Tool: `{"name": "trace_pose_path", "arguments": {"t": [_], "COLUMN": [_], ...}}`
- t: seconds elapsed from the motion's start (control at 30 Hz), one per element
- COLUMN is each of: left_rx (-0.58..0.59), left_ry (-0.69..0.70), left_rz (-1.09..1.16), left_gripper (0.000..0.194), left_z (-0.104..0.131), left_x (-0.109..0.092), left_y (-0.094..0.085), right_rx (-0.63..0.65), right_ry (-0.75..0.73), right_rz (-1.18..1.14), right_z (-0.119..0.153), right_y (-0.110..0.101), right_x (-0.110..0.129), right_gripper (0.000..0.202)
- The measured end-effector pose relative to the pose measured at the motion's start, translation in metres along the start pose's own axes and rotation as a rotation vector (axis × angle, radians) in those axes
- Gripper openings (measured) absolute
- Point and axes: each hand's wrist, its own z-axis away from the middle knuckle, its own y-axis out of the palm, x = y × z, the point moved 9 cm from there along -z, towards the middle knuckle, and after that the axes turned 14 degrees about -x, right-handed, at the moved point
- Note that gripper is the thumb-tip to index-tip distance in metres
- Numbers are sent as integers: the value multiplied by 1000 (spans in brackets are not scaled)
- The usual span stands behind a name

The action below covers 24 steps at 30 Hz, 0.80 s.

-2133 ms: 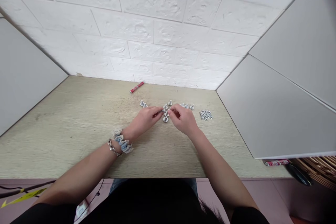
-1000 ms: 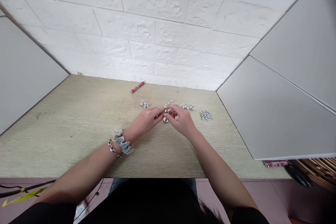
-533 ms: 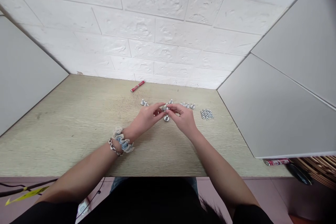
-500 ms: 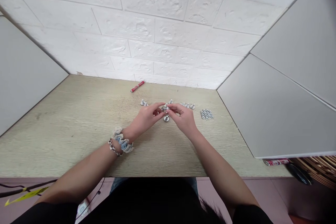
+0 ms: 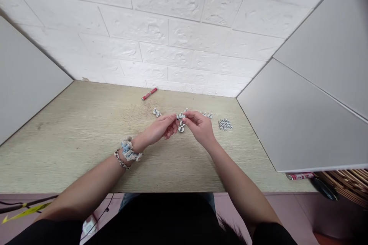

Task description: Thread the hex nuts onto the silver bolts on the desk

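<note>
Left hand and right hand are together pinching a metal fastener, left of the nut cluster; a loosening pinch could be dropping it, toppling the bolts standing nearby.

Free passage lies across the left stretch of the pale wood-grained counter. Upright silver metal bolts with round bases crowd the centre, small silver metal nuts obstruct the right, and a white brick-patterned wall closes the back.
</note>
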Motion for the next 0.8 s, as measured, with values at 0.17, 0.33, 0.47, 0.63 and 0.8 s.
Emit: {"name": "trace_pose_path", "arguments": {"t": [0.17,0.33,0.47,0.63,0.8], "left_rx": [23,39,70,90,70], "left_ry": [-104,-184,-239,-260,-284], "left_rz": [92,109,88,66,75], "left_gripper": [37,37,38,38,35], "left_z": [1,3,6,7,3], "left_x": [8,12,15,17,20], "left_y": [3,4,7,8,5], "right_rx": [26,47,60,69,122], "right_ry": [-21,-34,-39,-49,-42], "right_rz": [17,55,60,69,56], "right_z": [0,1,2,2,4], "right_y": [2,3,5,7,11], "right_x": [3,6,5,3,2], "right_gripper": [19,20,20,19,21]}}
